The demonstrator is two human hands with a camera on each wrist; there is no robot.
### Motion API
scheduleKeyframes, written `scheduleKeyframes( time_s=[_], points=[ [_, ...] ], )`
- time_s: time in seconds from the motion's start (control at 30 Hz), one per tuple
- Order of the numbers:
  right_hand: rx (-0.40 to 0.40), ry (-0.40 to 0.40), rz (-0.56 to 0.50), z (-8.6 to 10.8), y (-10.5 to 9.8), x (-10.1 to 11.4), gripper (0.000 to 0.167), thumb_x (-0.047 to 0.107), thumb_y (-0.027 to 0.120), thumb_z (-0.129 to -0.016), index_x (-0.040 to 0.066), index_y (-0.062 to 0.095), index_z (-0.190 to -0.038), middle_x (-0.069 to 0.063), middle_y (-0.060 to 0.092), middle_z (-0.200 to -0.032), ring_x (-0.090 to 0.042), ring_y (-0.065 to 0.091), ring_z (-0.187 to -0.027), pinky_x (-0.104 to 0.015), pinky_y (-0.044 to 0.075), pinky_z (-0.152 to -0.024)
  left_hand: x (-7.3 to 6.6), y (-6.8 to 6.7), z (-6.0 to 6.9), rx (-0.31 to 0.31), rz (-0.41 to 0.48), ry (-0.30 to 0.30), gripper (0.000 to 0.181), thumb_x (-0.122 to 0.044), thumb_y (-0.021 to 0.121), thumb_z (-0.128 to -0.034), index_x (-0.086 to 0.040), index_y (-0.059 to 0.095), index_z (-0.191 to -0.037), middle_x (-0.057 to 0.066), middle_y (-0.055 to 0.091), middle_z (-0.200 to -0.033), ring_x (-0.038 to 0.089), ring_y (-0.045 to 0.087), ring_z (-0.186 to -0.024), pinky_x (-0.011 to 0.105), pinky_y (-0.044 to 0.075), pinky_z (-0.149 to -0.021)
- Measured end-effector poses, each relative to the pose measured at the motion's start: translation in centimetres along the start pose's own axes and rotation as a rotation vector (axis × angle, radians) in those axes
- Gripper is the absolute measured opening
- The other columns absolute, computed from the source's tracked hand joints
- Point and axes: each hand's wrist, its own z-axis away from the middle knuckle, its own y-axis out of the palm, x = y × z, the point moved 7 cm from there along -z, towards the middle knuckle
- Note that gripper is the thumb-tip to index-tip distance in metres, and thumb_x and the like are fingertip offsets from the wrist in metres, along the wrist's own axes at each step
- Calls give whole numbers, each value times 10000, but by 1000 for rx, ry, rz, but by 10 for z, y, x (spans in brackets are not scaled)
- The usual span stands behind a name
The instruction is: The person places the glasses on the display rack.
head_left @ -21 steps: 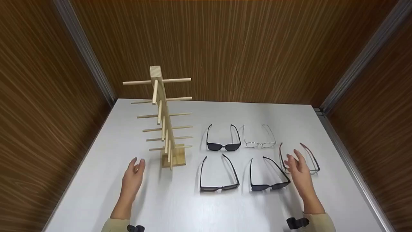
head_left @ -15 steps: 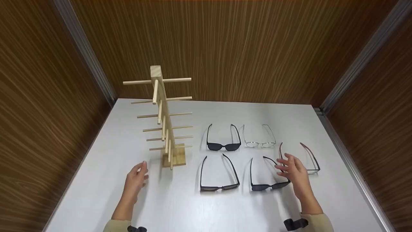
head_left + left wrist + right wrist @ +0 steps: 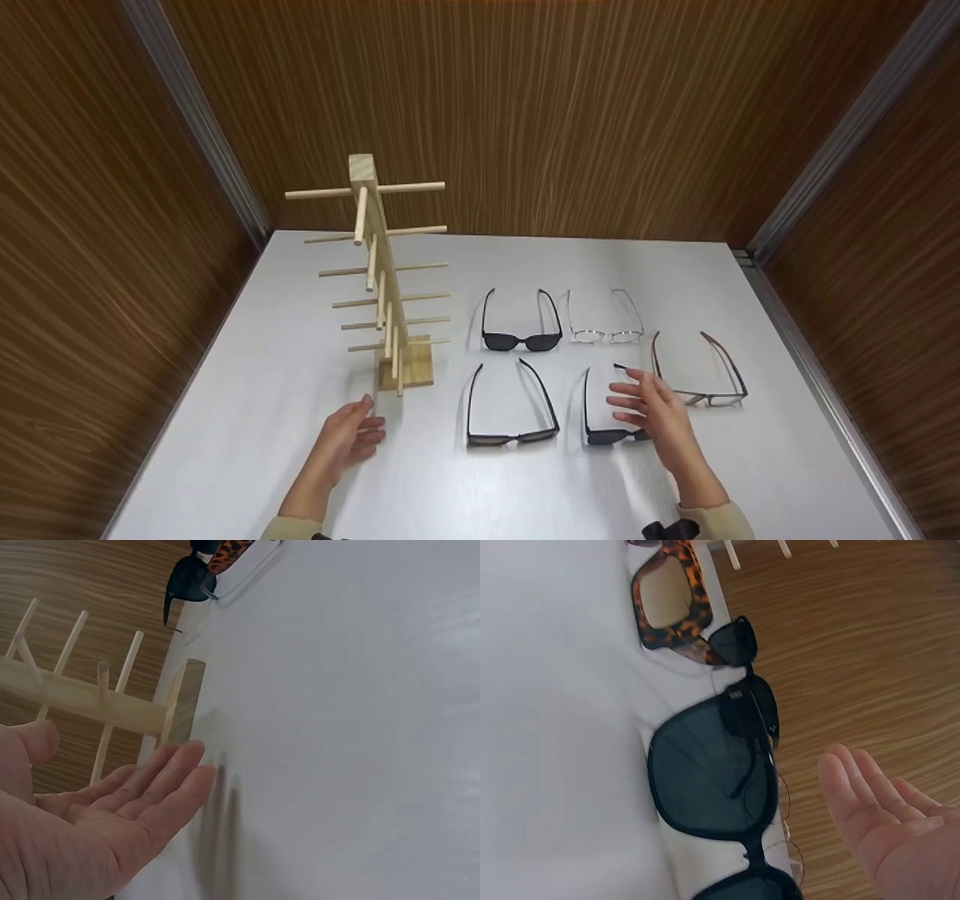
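My left hand hovers just in front of the base of the wooden peg stand, with its fingers extended and nothing in them. In the left wrist view its palm faces up beside the stand. My right hand is over the front-right black sunglasses and hides their right lens and part of a temple. Its fingers are extended and hold nothing; in the right wrist view they appear apart from the dark lens. To its right lie glasses with reddish temples. Tortoiseshell-patterned sunglasses lie farther left.
Behind lie black sunglasses and thin wire-framed glasses, all with temples unfolded toward the back. The stand's pegs stick out on several sides, without eyewear. Wood-grain panels enclose the white table at the back and sides.
Both hands have moved inward: the left toward the right and nearer the front, the right leftward from the reddish-templed glasses to over the front-right sunglasses. The eyewear and stand stay put.
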Motion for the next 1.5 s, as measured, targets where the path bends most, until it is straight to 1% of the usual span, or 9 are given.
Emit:
scheduleKeyframes(
  time_s=[0.17, 0.33, 0.53, 0.7, 0.93, 1.13, 1.23, 1.33, 1.5],
  points=[
    [5, 2, 29, 0, 12, -3, 535, 367, 433, -987, -34, 374, -1336, -272, 559, -1178, -356, 595, -1022, -432, 513, -811, 3, 13, -1, 57, 19, 13, 685, -495, 477, -932, 31, 362, -1355, 218, 562, -1170, 306, 599, -994, 408, 504, -826],
    [29, 28, 85, 1, 24, -6, 483, 361, 469, -976, 23, 417, -1318, -250, 559, -1183, -362, 583, -1043, -430, 509, -821, 3, 26, -1, 92, 49, 10, 638, -474, 493, -934, 24, 399, -1322, 192, 581, -1132, 292, 609, -967, 394, 513, -803],
    [76, 54, 117, 0, 40, -11, 481, 326, 488, -974, -19, 420, -1302, -249, 561, -1160, -392, 560, -1066, -478, 481, -858, 1, 41, -2, 116, 51, 1, 603, -460, 491, -939, 24, 443, -1297, 167, 607, -1101, 270, 620, -943, 372, 519, -782],
    [92, 77, 148, 1, 51, -14, 493, 331, 480, -976, -31, 416, -1305, -246, 547, -1180, -374, 542, -1102, -477, 460, -894, 1, 53, -3, 144, 33, 5, 626, -473, 474, -942, 36, 431, -1304, 176, 594, -1132, 275, 609, -971, 376, 515, -800],
    [165, 43, 165, 2, 70, -18, 477, 283, 420, -1004, -73, 380, -1319, -307, 465, -1252, -441, 424, -1206, -540, 360, -977, -1, 70, -1, 189, 40, 14, 686, -482, 479, -938, 52, 373, -1356, 205, 555, -1201, 292, 585, -1025, 388, 504, -827],
    [166, 70, 134, 3, 80, -23, 481, 267, 426, -1002, -85, 360, -1323, -335, 424, -1276, -463, 385, -1227, -555, 340, -986, -2, 83, 1, 204, 45, 26, 665, -453, 483, -946, 58, 368, -1355, 202, 563, -1179, 282, 596, -993, 375, 513, -806],
    [155, 98, 172, 4, 83, -28, 497, 271, 433, -998, -91, 355, -1329, -341, 412, -1293, -472, 391, -1219, -572, 353, -965, 1, 89, 0, 210, 50, 17, 664, -458, 498, -937, 48, 378, -1350, 195, 564, -1178, 284, 592, -1005, 382, 507, -821],
    [148, 127, 224, 4, 86, -35, 508, 269, 432, -997, -99, 349, -1337, -350, 405, -1303, -480, 407, -1201, -585, 374, -936, 4, 94, -3, 210, 60, 24, 651, -458, 521, -925, 38, 408, -1330, 188, 571, -1171, 281, 591, -1009, 385, 503, -829],
    [135, 156, 247, 6, 87, -44, 504, 251, 430, -997, -103, 338, -1344, -356, 398, -1309, -480, 416, -1192, -568, 420, -894, 6, 102, -4, 207, 64, 42, 619, -429, 522, -932, 43, 420, -1319, 191, 571, -1166, 291, 584, -1023, 384, 500, -829]
  ],
)
